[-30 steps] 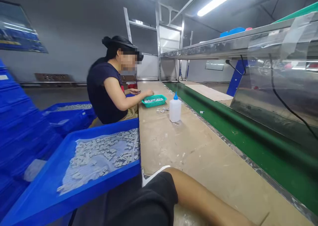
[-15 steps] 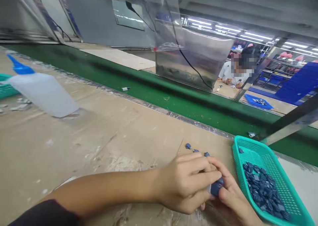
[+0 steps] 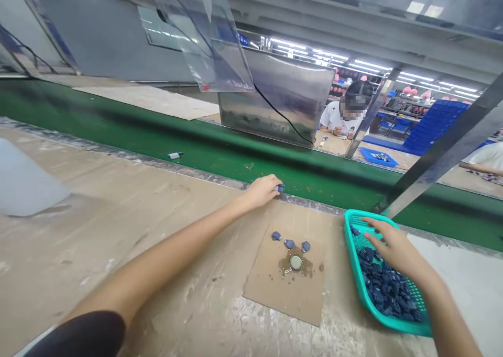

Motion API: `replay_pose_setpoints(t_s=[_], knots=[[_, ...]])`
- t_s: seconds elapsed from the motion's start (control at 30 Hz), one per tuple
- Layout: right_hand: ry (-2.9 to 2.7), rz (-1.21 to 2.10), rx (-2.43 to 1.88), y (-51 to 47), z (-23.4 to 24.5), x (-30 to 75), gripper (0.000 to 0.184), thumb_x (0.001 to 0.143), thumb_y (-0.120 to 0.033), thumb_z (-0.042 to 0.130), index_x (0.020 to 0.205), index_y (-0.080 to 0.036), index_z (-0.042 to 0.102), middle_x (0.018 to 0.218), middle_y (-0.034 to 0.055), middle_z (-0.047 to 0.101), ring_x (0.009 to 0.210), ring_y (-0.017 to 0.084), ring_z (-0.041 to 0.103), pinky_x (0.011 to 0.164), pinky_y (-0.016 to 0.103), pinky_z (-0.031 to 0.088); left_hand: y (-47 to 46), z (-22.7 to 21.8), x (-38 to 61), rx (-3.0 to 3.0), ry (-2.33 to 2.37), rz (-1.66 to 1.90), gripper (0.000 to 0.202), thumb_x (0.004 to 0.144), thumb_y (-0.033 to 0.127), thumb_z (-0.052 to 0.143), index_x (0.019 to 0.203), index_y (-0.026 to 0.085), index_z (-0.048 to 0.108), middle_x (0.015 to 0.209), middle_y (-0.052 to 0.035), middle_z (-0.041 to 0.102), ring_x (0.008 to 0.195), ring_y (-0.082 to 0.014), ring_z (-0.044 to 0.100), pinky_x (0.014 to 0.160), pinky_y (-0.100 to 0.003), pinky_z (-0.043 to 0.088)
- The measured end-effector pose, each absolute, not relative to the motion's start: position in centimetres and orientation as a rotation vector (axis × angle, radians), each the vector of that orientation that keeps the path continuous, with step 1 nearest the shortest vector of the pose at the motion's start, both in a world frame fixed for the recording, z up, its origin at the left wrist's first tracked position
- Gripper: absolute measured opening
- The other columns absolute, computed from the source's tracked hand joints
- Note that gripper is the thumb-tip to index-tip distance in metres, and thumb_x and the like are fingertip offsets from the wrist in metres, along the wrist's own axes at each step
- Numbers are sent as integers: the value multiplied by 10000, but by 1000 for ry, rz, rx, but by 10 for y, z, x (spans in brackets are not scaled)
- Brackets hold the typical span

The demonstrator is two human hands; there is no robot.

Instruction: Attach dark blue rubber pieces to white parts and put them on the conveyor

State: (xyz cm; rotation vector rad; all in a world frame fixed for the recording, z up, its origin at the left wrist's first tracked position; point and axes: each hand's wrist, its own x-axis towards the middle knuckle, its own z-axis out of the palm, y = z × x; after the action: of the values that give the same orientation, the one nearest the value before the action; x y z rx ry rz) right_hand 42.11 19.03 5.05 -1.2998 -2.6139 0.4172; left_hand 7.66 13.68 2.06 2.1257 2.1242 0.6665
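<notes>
My left hand [image 3: 261, 191] reaches out to the near edge of the green belt, its fingers closed on a small dark blue piece [image 3: 280, 188]. My right hand [image 3: 393, 244] is over the turquoise basket [image 3: 356, 286], fingers spread, with nothing visible in them. Many dark blue pieces [image 3: 387, 289] lie heaped in that basket. Between my arms lies a square of cardboard [image 3: 283, 299]. On it sit three loose blue parts [image 3: 289, 244] and a round cap-like disc [image 3: 296, 263] in a wet brown stain.
A green conveyor belt [image 3: 220, 150] runs across behind the table, carrying a small grey-white piece [image 3: 175, 155]. At the left stands a white plastic bottle [image 3: 27, 184], partly cut off. A slanted metal post [image 3: 444, 147] rises behind the basket. Across the belt a person [image 3: 346, 111] sits working.
My hands have parted. The left one has carried the blue piece forward to the belt edge; the right one has moved over the basket. The view has shifted right, uncovering the cardboard.
</notes>
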Motion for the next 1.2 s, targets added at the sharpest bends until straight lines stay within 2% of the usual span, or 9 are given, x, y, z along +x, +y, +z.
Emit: replay_pose_setpoints(t_s=[0.07, 0.13, 0.37, 0.5, 0.63, 0.73, 0.93, 1.07, 1.2], knots=[[-2722, 73, -1358, 197, 23, 412, 451, 782, -116, 380, 1205, -13, 499, 1264, 238, 444, 1177, 357, 400, 952, 498, 370, 156, 8, 66, 2067, 2220, 685, 286, 766, 99, 480, 1026, 108, 598, 1049, -129, 565, 1012, -257, 522, 900, -381, 390], [-2863, 25, -1207, 200, 0, 408, 511, 768, -68, 316, 1258, 9, 438, 1329, 218, 372, 1223, 298, 351, 992, 434, 353, 167, -5, 63, 1996, 2310, 721, 326, 764, 88, 472, 1071, 113, 578, 1111, -133, 544, 1062, -257, 497, 931, -385, 374], [-2796, 10, -1029, 227, -37, 432, 507, 758, -223, 312, 1159, -33, 559, 1277, 193, 445, 1161, 321, 426, 934, 457, 423, 170, -30, 43, 1812, 2509, 920, 534, 823, 268, 470, 1322, 141, 327, 1318, -132, 376, 1223, -205, 363, 1013, -308, 322], [-2771, 157, -1059, 228, -32, 434, 511, 729, -257, 346, 1151, -83, 576, 1288, 157, 438, 1111, 314, 485, 881, 433, 473, 153, -20, -9, 1701, 2640, 942, 492, 809, 171, 437, 1296, 137, 376, 1320, -142, 373, 1228, -225, 350, 1028, -324, 293], [-2738, 334, -1064, 218, -10, 423, 367, 688, -231, 393, 915, -224, 681, 1018, 78, 657, 921, 308, 610, 792, 426, 506, 125, -13, -65, 1418, 2852, 994, 507, 770, 52, 373, 1274, 104, 396, 1336, -183, 334, 1257, -287, 288, 1030, -420, 254], [-2774, 452, -1032, 209, 7, 414, 278, 698, -210, 410, 759, -235, 679, 862, 77, 690, 824, 303, 622, 723, 404, 495, 108, -14, -88, 1185, 2961, 1035, 513, 777, 69, 363, 1289, 43, 353, 1337, -241, 282, 1263, -337, 253, 1010, -467, 250], [-2693, 781, -1023, 192, 26, 413, 258, 698, -168, 460, 887, -184, 634, 856, 57, 650, 790, 243, 591, 702, 340, 469, 93, -8, -95, 1117, 2930, 1004, 511, 829, 178, 381, 1327, 117, 285, 1417, -172, 140, 1303, -361, 95, 1005, -539, 182], [-2626, 988, -1061, 188, 31, 415, 324, 652, -150, 516, 966, -164, 593, 807, 25, 622, 634, 184, 532, 571, 279, 443, 95, -1, -99, 1022, 2841, 991, 385, 819, 252, 441, 1173, 99, 445, 1331, -145, 302, 1254, -405, 170, 981, -596, 149], [-2667, 830, -1123, 187, 33, 415, 209, 634, -127, 491, 793, -166, 621, 678, 7, 572, 607, 178, 486, 547, 273, 381, 97, 4, -97, 990, 2736, 1118, 157, 775, 122, 473, 915, 130, 545, 1068, -68, 497, 1177, -330, 328, 1009, -544, 173]])
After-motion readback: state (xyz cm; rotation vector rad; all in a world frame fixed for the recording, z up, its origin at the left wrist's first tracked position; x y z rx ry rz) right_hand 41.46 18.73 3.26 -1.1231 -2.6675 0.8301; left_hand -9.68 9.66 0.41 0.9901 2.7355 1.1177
